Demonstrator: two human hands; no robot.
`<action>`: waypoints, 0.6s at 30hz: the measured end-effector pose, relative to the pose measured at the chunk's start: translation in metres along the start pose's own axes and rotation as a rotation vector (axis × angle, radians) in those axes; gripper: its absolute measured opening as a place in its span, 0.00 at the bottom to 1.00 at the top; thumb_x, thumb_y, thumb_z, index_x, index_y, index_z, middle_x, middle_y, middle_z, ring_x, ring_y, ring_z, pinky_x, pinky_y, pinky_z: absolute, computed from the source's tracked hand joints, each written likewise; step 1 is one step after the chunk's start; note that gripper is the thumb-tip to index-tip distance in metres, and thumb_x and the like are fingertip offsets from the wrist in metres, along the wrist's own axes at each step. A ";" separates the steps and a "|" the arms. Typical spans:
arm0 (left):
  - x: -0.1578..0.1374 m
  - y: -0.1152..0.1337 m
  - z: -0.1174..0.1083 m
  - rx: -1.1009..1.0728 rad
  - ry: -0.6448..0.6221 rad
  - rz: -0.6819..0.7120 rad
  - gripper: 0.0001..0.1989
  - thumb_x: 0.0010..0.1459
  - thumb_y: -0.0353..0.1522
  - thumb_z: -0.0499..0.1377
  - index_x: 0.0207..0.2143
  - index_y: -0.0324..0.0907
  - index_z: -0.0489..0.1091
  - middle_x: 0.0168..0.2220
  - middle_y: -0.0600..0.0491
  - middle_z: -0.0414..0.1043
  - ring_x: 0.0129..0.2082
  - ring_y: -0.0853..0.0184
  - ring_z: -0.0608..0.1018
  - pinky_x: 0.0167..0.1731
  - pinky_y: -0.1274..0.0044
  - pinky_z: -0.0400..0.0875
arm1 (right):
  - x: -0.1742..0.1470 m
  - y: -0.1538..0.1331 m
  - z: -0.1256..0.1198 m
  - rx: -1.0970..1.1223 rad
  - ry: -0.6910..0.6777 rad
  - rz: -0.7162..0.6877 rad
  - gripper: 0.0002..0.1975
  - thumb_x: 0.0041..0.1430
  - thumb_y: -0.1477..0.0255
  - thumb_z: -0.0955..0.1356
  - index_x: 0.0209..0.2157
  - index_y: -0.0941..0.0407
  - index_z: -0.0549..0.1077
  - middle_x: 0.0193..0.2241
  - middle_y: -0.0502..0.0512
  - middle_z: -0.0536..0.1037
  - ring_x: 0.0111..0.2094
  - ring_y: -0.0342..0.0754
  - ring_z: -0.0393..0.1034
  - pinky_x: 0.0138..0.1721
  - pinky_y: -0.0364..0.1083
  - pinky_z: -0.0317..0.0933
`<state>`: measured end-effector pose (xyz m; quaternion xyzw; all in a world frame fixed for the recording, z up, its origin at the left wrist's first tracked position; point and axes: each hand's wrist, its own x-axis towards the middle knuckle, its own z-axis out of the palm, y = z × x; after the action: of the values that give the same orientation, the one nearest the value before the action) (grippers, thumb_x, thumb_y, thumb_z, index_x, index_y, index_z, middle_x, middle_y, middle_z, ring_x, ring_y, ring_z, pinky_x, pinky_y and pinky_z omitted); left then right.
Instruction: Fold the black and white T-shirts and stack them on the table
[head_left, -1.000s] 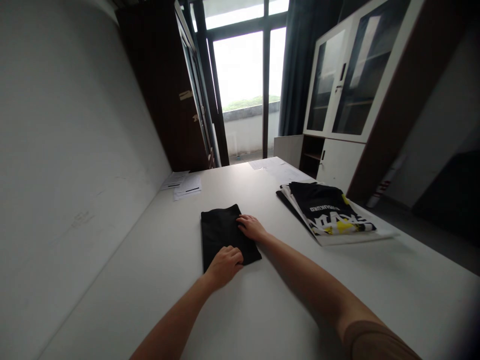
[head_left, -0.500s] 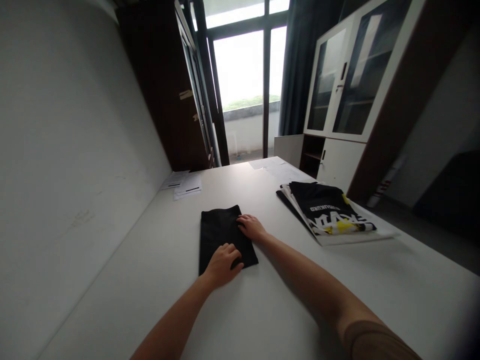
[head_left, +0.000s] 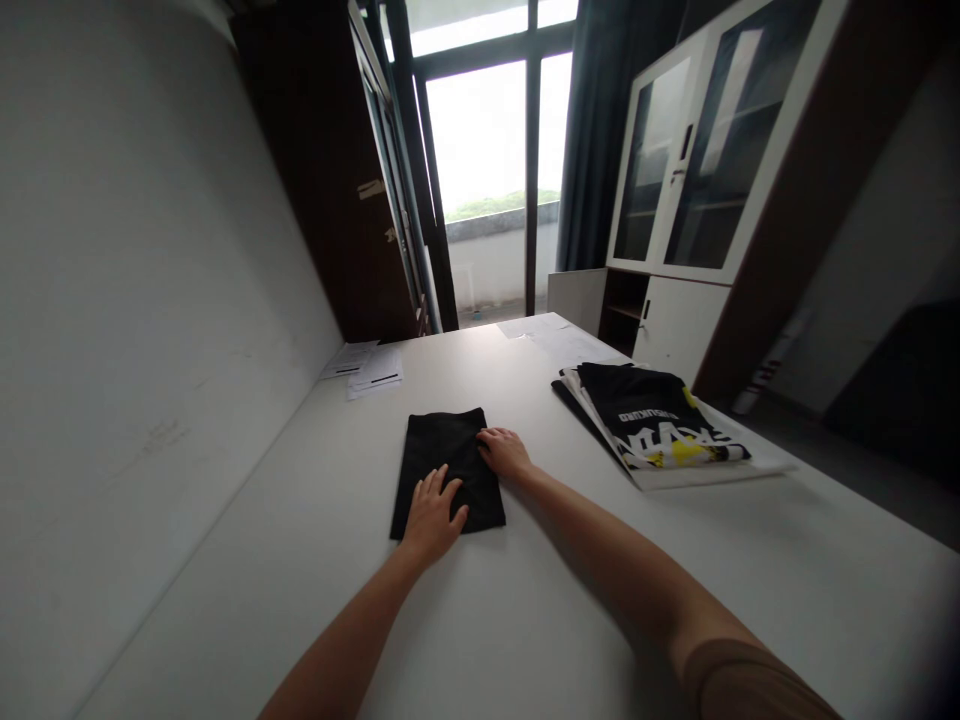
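A folded black garment (head_left: 446,440) lies flat on the white table (head_left: 322,560) in front of me, a rough rectangle whose exact kind does not show. My left hand (head_left: 433,512) rests on its near part, palm down with the fingers spread. On the garment's right edge lies my right hand (head_left: 504,452), fingers stretched out over the cloth. Neither hand grips it. To the right sits a stack of folded clothes (head_left: 652,410), the top one black with white lettering and a yellow print.
Paper sheets (head_left: 375,370) lie at the far left by the wall (head_left: 150,300). More pale sheets (head_left: 562,340) are at the table's far end. A white cabinet (head_left: 675,200) with glass doors stands at the back right, its lower door open. Behind the table is a window (head_left: 480,140).
My left hand has slid slightly left and its fingers have spread out. The black garment has turned a little, its near edge shifting left. The right hand has barely moved.
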<state>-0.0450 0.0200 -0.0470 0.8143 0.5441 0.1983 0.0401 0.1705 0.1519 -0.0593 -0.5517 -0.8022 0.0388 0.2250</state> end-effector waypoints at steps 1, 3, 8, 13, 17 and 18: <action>0.000 -0.001 0.001 0.005 -0.008 -0.005 0.23 0.64 0.38 0.59 0.61 0.48 0.67 0.70 0.46 0.55 0.69 0.48 0.59 0.67 0.50 0.51 | 0.000 -0.001 -0.001 -0.011 0.007 0.009 0.13 0.66 0.67 0.67 0.50 0.49 0.77 0.53 0.57 0.78 0.57 0.57 0.68 0.60 0.53 0.55; 0.000 -0.003 0.002 0.014 -0.014 -0.005 0.24 0.64 0.39 0.58 0.62 0.48 0.66 0.71 0.46 0.55 0.69 0.49 0.59 0.67 0.51 0.52 | -0.001 -0.003 -0.004 -0.033 0.017 0.028 0.12 0.67 0.67 0.66 0.48 0.50 0.78 0.50 0.58 0.80 0.54 0.57 0.69 0.58 0.53 0.55; 0.001 -0.004 -0.004 0.009 -0.042 0.038 0.25 0.64 0.39 0.59 0.63 0.48 0.67 0.70 0.47 0.57 0.68 0.50 0.61 0.67 0.53 0.53 | -0.003 -0.006 -0.013 -0.042 0.079 0.033 0.14 0.70 0.68 0.61 0.42 0.53 0.78 0.42 0.62 0.80 0.49 0.57 0.70 0.56 0.53 0.55; 0.001 0.002 -0.012 -0.044 -0.064 0.104 0.26 0.61 0.39 0.62 0.61 0.49 0.69 0.69 0.48 0.60 0.67 0.52 0.63 0.68 0.57 0.56 | -0.004 -0.012 -0.017 0.061 0.143 -0.097 0.14 0.71 0.69 0.61 0.43 0.52 0.78 0.46 0.57 0.79 0.50 0.53 0.69 0.58 0.50 0.56; 0.000 0.007 -0.017 -0.118 -0.159 0.184 0.30 0.59 0.40 0.65 0.63 0.50 0.68 0.71 0.51 0.55 0.70 0.52 0.58 0.69 0.56 0.54 | -0.002 -0.009 -0.017 0.098 0.175 -0.118 0.14 0.71 0.69 0.61 0.43 0.52 0.78 0.48 0.57 0.80 0.52 0.52 0.69 0.61 0.51 0.55; 0.000 0.007 -0.018 -0.140 -0.188 0.210 0.31 0.58 0.40 0.66 0.64 0.51 0.68 0.72 0.51 0.54 0.71 0.52 0.58 0.69 0.56 0.53 | -0.001 -0.006 -0.018 0.098 0.183 -0.105 0.14 0.71 0.70 0.61 0.44 0.52 0.78 0.48 0.57 0.80 0.52 0.53 0.69 0.62 0.52 0.55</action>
<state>-0.0459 0.0146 -0.0289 0.8767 0.4349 0.1619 0.1266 0.1727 0.1455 -0.0419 -0.4983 -0.8034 0.0156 0.3255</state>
